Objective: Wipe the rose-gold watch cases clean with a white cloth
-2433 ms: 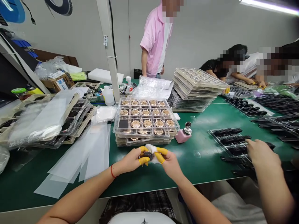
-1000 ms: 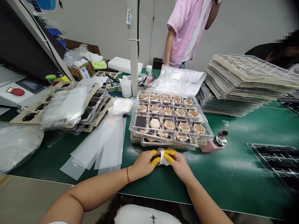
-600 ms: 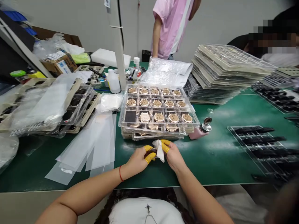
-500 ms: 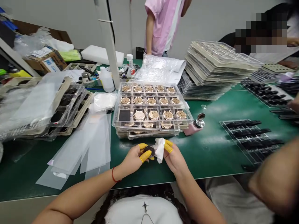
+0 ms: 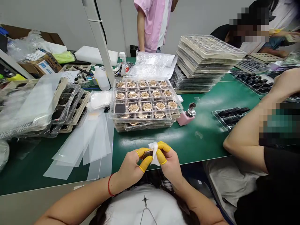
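Note:
Between thumb and finger, my left hand [image 5: 132, 165] holds a round watch case [image 5: 147, 154] with a dark face. A white cloth [image 5: 154, 153] is pinched in my right hand [image 5: 170, 161] and touches the right edge of the case. Yellow finger cots cover several fingertips on both hands. Beyond them lies a clear tray [image 5: 146, 117] of gold-backed watch cases, stacked on other trays. One compartment [image 5: 120, 108] at its front left shows only a dark bottom.
A pink pump bottle [image 5: 186, 116] stands right of the tray. Plastic film strips [image 5: 93, 134] and stacked trays [image 5: 67, 106] lie on the left. A tall tray stack [image 5: 203, 65] rises behind. At right, a co-worker's arm [image 5: 248, 134] reaches over a strap tray [image 5: 221, 123].
My hands have come closer to my body and to each other, bringing the cloth against the watch case. The co-worker's arm at right now extends further into view, and the camera view has shifted.

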A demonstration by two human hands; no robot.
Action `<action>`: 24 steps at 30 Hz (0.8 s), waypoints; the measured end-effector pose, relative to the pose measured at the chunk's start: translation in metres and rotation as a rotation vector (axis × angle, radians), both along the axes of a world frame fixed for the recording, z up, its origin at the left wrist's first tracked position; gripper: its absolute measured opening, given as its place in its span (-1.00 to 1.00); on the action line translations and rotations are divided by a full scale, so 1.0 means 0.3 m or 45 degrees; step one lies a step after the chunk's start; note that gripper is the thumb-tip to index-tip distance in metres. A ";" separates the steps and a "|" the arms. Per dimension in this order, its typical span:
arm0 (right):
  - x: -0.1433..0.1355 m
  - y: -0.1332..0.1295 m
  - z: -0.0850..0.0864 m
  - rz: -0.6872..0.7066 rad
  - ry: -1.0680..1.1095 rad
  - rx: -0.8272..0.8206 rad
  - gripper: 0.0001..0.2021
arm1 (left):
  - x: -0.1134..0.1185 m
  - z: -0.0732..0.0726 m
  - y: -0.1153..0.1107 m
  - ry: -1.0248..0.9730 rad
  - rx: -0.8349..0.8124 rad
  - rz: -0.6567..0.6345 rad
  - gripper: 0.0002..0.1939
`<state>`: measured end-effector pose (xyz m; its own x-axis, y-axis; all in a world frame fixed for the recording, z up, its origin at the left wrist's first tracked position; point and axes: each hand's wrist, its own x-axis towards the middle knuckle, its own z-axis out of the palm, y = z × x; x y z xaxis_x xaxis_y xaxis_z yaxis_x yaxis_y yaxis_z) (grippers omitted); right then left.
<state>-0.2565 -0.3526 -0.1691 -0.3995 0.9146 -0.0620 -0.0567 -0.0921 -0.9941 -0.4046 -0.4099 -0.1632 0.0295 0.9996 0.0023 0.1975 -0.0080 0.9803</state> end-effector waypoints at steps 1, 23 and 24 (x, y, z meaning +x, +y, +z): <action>-0.001 -0.003 0.003 0.036 0.046 -0.135 -0.85 | 0.007 0.004 -0.007 -0.033 -0.008 -0.011 -0.72; 0.082 -0.051 0.015 0.037 0.191 0.141 -0.96 | 0.020 0.000 -0.045 0.261 0.426 0.045 -0.83; 0.074 -0.053 0.011 0.056 0.246 0.057 -0.95 | 0.019 0.002 -0.045 0.335 0.554 0.070 -0.85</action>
